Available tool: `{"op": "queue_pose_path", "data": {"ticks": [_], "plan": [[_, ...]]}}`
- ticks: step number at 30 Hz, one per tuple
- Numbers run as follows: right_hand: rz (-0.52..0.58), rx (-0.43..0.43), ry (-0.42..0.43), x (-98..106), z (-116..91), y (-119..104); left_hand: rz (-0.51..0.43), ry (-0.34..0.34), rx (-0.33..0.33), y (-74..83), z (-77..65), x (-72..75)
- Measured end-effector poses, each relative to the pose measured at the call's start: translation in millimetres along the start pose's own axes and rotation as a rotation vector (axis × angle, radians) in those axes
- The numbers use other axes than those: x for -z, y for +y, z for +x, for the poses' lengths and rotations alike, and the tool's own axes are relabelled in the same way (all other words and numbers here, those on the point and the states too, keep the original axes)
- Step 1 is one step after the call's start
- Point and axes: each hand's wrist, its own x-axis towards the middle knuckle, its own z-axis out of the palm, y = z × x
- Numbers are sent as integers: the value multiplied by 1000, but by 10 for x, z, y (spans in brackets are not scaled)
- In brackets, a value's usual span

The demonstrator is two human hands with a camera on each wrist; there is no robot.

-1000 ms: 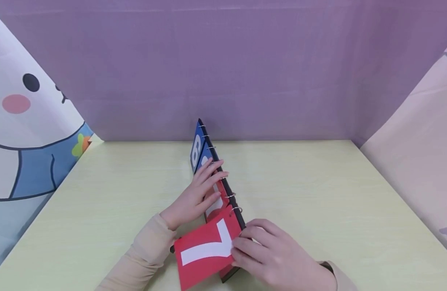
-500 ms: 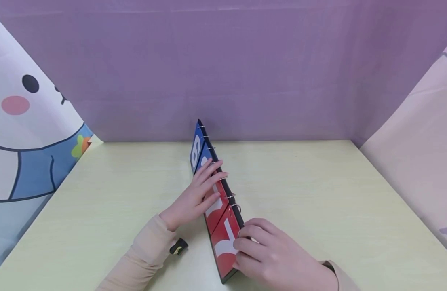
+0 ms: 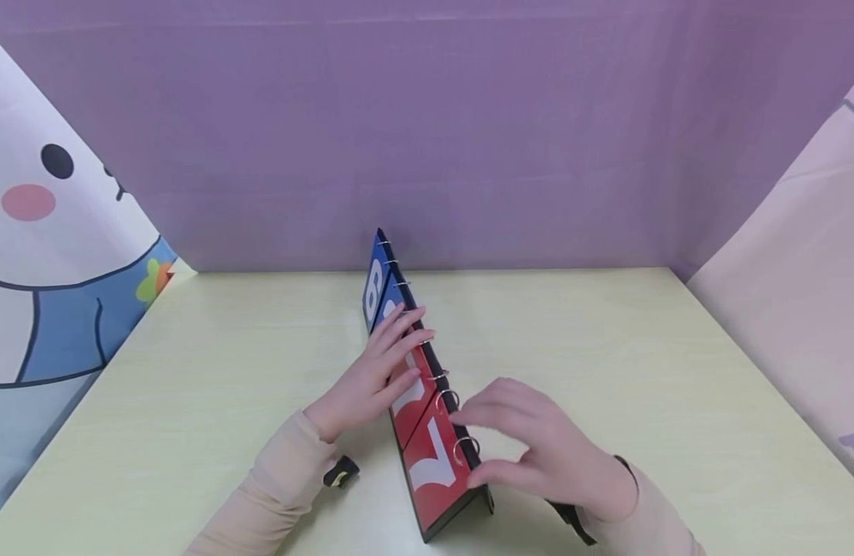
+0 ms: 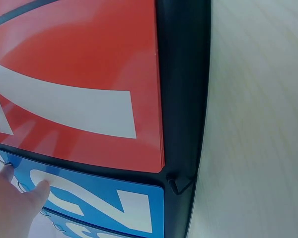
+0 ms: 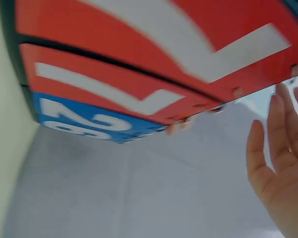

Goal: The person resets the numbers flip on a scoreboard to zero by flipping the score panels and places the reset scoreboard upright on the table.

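A tabletop flip scoreboard [image 3: 437, 494] stands tent-like on the table, its long top edge running away from me. Red number cards hang at its near end and blue ones at the far end, all on metal rings [image 3: 466, 449]. White 7s show on the red cards [image 5: 154, 29], and a 2 on a blue card [image 4: 99, 201]. My left hand [image 3: 371, 382] rests on the scoreboard's middle, fingers extended to the top edge. Beside the near end, my right hand [image 3: 538, 448] holds nothing; its thumb and fingers are spread apart around the nearest ring.
The scoreboard stands on a pale wood-look table [image 3: 608, 347]. Behind it hangs a purple cloth [image 3: 427, 139], with a cartoon-printed cloth [image 3: 59, 232] on the left. A small black piece with a yellow mark [image 3: 341, 472] lies by the left sleeve.
The near red card, earlier lifted and tilted out by my right hand, now lies flat against the scoreboard. My right hand has let go and spread its fingers. The left hand stays put.
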Motion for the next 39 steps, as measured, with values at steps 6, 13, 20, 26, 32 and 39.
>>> {"op": "queue_pose_path", "data": {"ticks": [6, 13, 20, 26, 32, 39], "plan": [[234, -267, -69, 11, -125, 267, -2, -8, 23, 11, 2, 1], [517, -418, -201, -9, -263, 522, -8, -14, 38, 21, 0, -1], [561, -462, -295, -81, -285, 590, -15, -10, 34, 26, -2, 6], [534, -539, -313, -125, -281, 581, -16, -9, 37, 25, -1, 5], [537, -564, -326, -138, -277, 579, -16, -10, 42, 25, -1, 6], [556, -568, -334, -166, -284, 599, -19, -10, 42, 18, -6, 9]]}}
